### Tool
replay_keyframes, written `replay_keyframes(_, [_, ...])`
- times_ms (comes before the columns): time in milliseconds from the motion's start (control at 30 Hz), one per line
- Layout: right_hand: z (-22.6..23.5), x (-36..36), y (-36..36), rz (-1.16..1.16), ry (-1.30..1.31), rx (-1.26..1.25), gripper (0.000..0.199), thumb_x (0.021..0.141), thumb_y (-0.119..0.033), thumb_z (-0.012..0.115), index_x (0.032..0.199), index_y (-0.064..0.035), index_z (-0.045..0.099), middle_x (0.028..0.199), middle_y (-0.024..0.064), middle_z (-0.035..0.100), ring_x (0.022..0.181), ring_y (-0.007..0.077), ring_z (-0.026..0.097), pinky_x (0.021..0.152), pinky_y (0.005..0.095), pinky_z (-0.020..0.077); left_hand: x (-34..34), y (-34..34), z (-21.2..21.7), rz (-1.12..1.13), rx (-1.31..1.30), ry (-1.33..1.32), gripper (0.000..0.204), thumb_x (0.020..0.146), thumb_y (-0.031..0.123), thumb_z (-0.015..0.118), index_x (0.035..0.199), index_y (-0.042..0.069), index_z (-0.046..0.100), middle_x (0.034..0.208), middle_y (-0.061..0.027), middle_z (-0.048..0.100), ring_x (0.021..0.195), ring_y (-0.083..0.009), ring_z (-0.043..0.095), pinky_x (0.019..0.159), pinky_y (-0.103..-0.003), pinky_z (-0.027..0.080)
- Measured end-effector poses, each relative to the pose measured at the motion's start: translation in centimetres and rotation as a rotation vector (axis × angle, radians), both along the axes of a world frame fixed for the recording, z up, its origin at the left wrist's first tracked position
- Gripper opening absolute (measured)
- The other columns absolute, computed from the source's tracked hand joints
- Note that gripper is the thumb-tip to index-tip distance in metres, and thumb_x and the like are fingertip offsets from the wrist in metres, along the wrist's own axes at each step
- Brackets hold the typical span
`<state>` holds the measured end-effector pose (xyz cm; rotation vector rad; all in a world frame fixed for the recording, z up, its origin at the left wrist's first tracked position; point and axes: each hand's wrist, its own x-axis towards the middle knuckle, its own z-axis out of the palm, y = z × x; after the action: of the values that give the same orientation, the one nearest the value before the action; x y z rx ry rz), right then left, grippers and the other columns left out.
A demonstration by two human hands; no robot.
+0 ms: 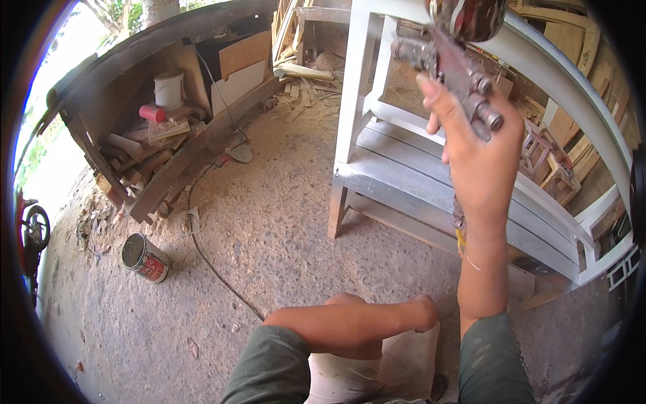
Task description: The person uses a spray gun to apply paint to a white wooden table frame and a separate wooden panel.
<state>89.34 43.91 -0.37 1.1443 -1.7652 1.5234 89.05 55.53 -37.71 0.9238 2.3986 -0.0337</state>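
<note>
My right hand [481, 145] is raised at the upper right, closed round a worn metal spray gun [457, 81]. The gun's cup [469, 17], streaked with paint, is cut off by the top edge. Behind it stands a white-painted wooden furniture piece [353, 87] with a slatted shelf [397, 158]; the gun and my forearm hide part of it. My left hand [424, 314] lies low in front of my body, over my light-coloured clothing, with the forearm across. Its fingers are turned out of sight.
A paint-stained can [145, 259] stands on the rough floor at left. A dark hose [212, 262] runs along the floor toward me. At the back left, an old wooden cabinet frame [175, 182] holds wood scraps, a white bucket [168, 91] and a red container [153, 113]. Sawdust and offcuts lie behind.
</note>
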Motion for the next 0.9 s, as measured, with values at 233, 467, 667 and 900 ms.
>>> replay_keyframes(233, [-4.7, 1.0, 0.9, 0.043, -0.2, 0.137, 0.041, 0.097, -0.017, 0.075, 0.132, 0.0022, 0.066, 0.094, 0.0081, 0.075, 0.073, 0.0061, 0.061, 0.066, 0.0224, 0.0488, -0.3, 1.1, -2.4, -0.085, -0.105, 0.036, 0.042, 0.088, 0.039, 0.079, 0.124, 0.018, 0.076, 0.116, -0.0029, 0.076, 0.103, -0.0301, 0.074, 0.085, -0.046, 0.061])
replay_keyframes(467, [-4.4, 0.9, 1.5, 0.151, -0.268, 0.042, 0.033, 0.096, -0.023, 0.076, 0.122, -0.0022, 0.073, 0.081, 0.0022, 0.073, 0.066, 0.0026, 0.059, 0.053, 0.0196, 0.0422, -0.3, 0.7, -0.8, -0.043, 0.003, 0.03, 0.045, 0.082, 0.036, 0.082, 0.123, 0.019, 0.075, 0.114, -0.0044, 0.077, 0.107, -0.0309, 0.073, 0.088, -0.048, 0.059])
replay_keyframes(667, [-0.8, 0.1, 5.1, 0.191, -0.172, 0.049, 0.031, 0.098, -0.02, 0.075, 0.121, -0.0007, 0.073, 0.091, 0.006, 0.077, 0.074, 0.0082, 0.066, 0.068, 0.0268, 0.0516, 1.8, -3.2, 10.3, -0.158, 0.261, -0.02, 0.079, 0.084, 0.031, 0.075, 0.156, 0.028, 0.044, 0.155, -0.0147, 0.05, 0.133, -0.0332, 0.058, 0.098, -0.05, 0.054])
replay_keyframes(900, [-2.9, -0.7, 15.8, -0.064, -0.104, 0.161, 0.057, 0.096, -0.017, 0.076, 0.146, 0.0008, 0.055, 0.101, 0.0117, 0.076, 0.074, 0.01, 0.066, 0.067, 0.0292, 0.0538, -1.4, -0.9, 9.3, -0.25, 0.132, -0.091, 0.051, 0.096, 0.042, 0.063, 0.142, 0.019, 0.059, 0.123, -0.016, 0.072, 0.116, -0.0351, 0.067, 0.095, -0.048, 0.053])
